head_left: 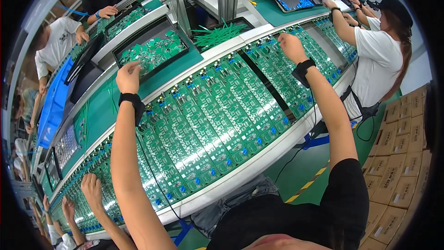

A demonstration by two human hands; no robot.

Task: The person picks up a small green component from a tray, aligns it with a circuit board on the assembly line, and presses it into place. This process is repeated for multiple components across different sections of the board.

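My left hand (128, 78), a black band on its wrist, is at the near left corner of a black tray (181, 51) full of small green circuit boards (155, 52). Its fingers are curled together; what they hold, if anything, is too small to make out. Over the far edge of the large green circuit board panels (217, 120), toward the right, is my right hand (292, 48). Its fingertips are pinched beside small upright parts, and any held piece is hidden. The panels lie side by side in a row, with blue components (228, 162) along their near edge.
Thin green strips (219, 34) lie piled beyond the panels. A tray with blue parts (303, 1) stands farther right. Co-workers' hands (92, 192) work along the line at left, and another person (379, 60) at right. Cartons (393, 171) are stacked at lower right.
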